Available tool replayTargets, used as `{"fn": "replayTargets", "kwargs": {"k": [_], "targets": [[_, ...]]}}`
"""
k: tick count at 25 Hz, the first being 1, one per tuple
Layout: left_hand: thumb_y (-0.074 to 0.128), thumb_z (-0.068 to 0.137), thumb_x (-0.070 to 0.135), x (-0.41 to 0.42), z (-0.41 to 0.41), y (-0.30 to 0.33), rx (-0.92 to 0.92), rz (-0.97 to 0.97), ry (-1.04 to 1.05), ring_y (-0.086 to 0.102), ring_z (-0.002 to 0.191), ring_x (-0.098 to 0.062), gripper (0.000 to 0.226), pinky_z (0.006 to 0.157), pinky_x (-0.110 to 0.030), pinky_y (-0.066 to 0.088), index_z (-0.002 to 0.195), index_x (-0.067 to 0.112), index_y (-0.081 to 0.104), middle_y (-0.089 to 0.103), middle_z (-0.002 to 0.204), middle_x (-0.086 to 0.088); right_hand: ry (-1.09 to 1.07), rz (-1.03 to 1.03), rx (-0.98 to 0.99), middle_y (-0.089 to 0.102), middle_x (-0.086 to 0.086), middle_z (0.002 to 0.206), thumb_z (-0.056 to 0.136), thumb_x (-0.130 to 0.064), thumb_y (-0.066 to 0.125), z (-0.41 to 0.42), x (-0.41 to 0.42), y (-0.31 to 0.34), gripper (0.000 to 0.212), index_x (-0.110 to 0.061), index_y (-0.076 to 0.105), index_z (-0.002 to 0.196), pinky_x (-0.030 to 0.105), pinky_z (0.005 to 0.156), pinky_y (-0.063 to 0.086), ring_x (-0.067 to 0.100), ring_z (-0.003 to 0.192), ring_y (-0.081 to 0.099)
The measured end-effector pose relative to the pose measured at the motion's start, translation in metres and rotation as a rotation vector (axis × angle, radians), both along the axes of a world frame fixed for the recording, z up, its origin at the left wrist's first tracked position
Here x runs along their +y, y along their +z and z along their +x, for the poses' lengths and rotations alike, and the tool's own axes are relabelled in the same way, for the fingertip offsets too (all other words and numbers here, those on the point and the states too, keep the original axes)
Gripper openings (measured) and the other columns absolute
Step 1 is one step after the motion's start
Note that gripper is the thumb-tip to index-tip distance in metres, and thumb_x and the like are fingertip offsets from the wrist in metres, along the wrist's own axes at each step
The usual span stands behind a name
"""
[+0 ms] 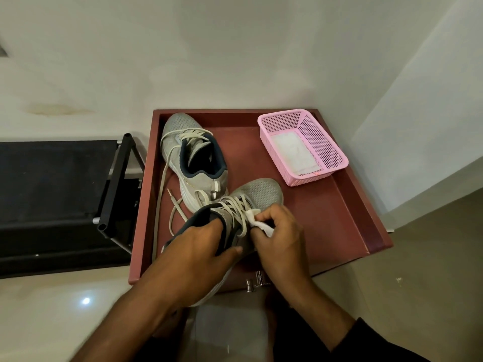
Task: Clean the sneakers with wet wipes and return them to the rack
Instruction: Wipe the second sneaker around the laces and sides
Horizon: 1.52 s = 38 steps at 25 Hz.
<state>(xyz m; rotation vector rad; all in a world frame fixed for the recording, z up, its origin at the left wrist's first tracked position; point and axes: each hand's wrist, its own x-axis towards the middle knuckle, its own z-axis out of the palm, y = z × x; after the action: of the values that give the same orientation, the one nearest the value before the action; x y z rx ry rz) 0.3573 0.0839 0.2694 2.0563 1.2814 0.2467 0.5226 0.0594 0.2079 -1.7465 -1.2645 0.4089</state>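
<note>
Both forearms come in from 6 o'clock; left hand (198, 253) has its fingers tucked into the collar of the near sneaker (257, 193), thumb curled over the outside, gripping it w/ toe aimed toward 1 o'clock; right hand (281, 236) pinches a crumpled white wet wipe (257, 222) between thumb and fingertips, pressed against the laces on the shoe's right flank. That sneaker's heel end overhangs the near edge of the red-brown tray (326, 226), sole rim showing pale under the left wrist.

Second sneaker (192, 152) lies at 11 o'clock on the tray, toe up by the far rim, heel touching or just short of the held shoe (can't tell which); its loose laces (163, 184) trail down along the tray's left wall toward 8 o'clock.

Pink mesh basket (303, 146) sits at 1 o'clock, tight to the far-right corner, w/ a flat white pack (292, 152) on its floor. Bare tray surface opens between basket and right hand, running along the right wall to approx 4 o'clock.

Black shoe rack (65, 199) stands at 9 o'clock, its corner post just beside the tray's left edge; white wall (209, 61) closes the far side, another wall angles in at 2 o'clock. Small metal fittings (257, 280) sit just below the tray's near edge.
</note>
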Motion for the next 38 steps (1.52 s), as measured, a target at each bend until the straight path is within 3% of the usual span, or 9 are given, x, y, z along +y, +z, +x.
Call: {"fn": "replayTargets", "kwargs": {"k": [4, 9, 15, 19, 21, 26, 29, 34, 38], "targets": [[0.057, 0.094, 0.04, 0.004, 0.001, -0.005, -0.109, -0.089, 0.055, 0.062, 0.086, -0.008, 0.018, 0.078, -0.037, 0.055, 0.102, 0.024, 0.058, 0.064, 0.096, 0.009, 0.112, -0.026, 0.1, 0.059, -0.013, 0.075, 0.075, -0.003, 0.076, -0.02, -0.027, 0.011, 0.023, -0.015, 0.058, 0.071, 0.014, 0.059, 0.045, 0.002, 0.071, 0.061], [0.057, 0.096, 0.036, 0.005, 0.003, -0.006, -0.124, -0.064, 0.058, 0.053, 0.069, -0.003, 0.011, 0.06, -0.016, 0.04, 0.091, 0.027, 0.053, 0.054, 0.077, 0.013, 0.02, -0.02, 0.028, 0.061, -0.011, 0.077, 0.073, 0.0, 0.075, -0.001, -0.004, 0.005, 0.019, -0.012, 0.061, 0.073, 0.017, 0.06, 0.043, 0.004, 0.072, 0.06], [0.055, 0.09, 0.05, 0.005, 0.004, -0.006, -0.174, -0.141, 0.109, 0.063, 0.079, -0.017, 0.028, 0.074, -0.047, 0.055, 0.095, 0.022, 0.06, 0.066, 0.085, 0.004, 0.109, 0.0, 0.066, 0.059, -0.011, 0.076, 0.077, -0.004, 0.075, -0.019, -0.026, 0.013, 0.017, -0.014, 0.061, 0.074, 0.023, 0.058, 0.05, 0.005, 0.07, 0.06], [0.061, 0.094, 0.036, 0.008, 0.014, -0.002, -0.233, -0.154, 0.173, 0.048, 0.058, -0.014, 0.024, 0.056, -0.038, 0.042, 0.087, 0.014, 0.056, 0.054, 0.065, 0.004, 0.033, 0.033, -0.013, 0.059, -0.007, 0.075, 0.077, -0.002, 0.074, -0.001, -0.008, 0.009, 0.017, -0.012, 0.061, 0.074, 0.023, 0.058, 0.044, 0.007, 0.068, 0.057], [0.064, 0.092, 0.037, 0.004, 0.017, 0.002, -0.232, -0.137, 0.097, 0.057, 0.069, -0.01, 0.021, 0.066, -0.036, 0.05, 0.098, 0.017, 0.058, 0.061, 0.079, 0.007, -0.021, 0.0, -0.021, 0.063, -0.005, 0.079, 0.076, -0.001, 0.072, 0.012, 0.003, 0.006, 0.015, -0.014, 0.064, 0.079, 0.027, 0.06, 0.047, 0.008, 0.071, 0.059], [0.062, 0.09, 0.047, -0.012, 0.001, 0.01, 0.228, 0.165, -0.232, 0.06, 0.11, -0.013, 0.069, 0.094, -0.027, 0.05, 0.145, 0.03, 0.024, 0.06, 0.126, 0.006, -0.025, -0.052, -0.022, 0.066, -0.006, 0.083, 0.076, -0.002, 0.072, 0.019, 0.005, 0.001, 0.016, -0.016, 0.067, 0.083, 0.021, 0.06, 0.048, 0.005, 0.074, 0.061], [0.051, 0.098, 0.04, -0.015, -0.003, 0.011, 0.377, 0.345, -0.355, 0.054, 0.122, -0.012, 0.047, 0.106, -0.024, 0.039, 0.141, 0.031, 0.034, 0.059, 0.13, 0.007, -0.02, -0.046, -0.02, 0.067, -0.007, 0.083, 0.074, -0.002, 0.072, 0.02, 0.007, 0.001, 0.016, -0.015, 0.068, 0.082, 0.019, 0.062, 0.047, 0.005, 0.074, 0.061], [0.058, 0.093, 0.038, -0.005, -0.008, 0.016, -0.009, 0.218, -0.136, 0.06, 0.082, 0.004, 0.022, 0.073, -0.021, 0.046, 0.115, 0.039, 0.06, 0.063, 0.084, 0.026, -0.014, 0.078, 0.001, 0.066, -0.008, 0.085, 0.076, 0.0, 0.073, 0.022, 0.005, 0.019, 0.019, -0.016, 0.069, 0.085, 0.014, 0.063, 0.045, 0.005, 0.077, 0.062], [0.058, 0.097, 0.031, 0.003, -0.004, 0.005, -0.335, -0.053, 0.0, 0.065, 0.101, 0.002, 0.027, 0.088, -0.038, 0.055, 0.123, 0.035, 0.064, 0.07, 0.108, 0.021, 0.085, 0.201, -0.04, 0.067, -0.004, 0.093, 0.078, 0.009, 0.07, 0.013, -0.003, 0.035, 0.024, -0.009, 0.072, 0.093, 0.022, 0.074, 0.052, 0.008, 0.088, 0.065]]}}
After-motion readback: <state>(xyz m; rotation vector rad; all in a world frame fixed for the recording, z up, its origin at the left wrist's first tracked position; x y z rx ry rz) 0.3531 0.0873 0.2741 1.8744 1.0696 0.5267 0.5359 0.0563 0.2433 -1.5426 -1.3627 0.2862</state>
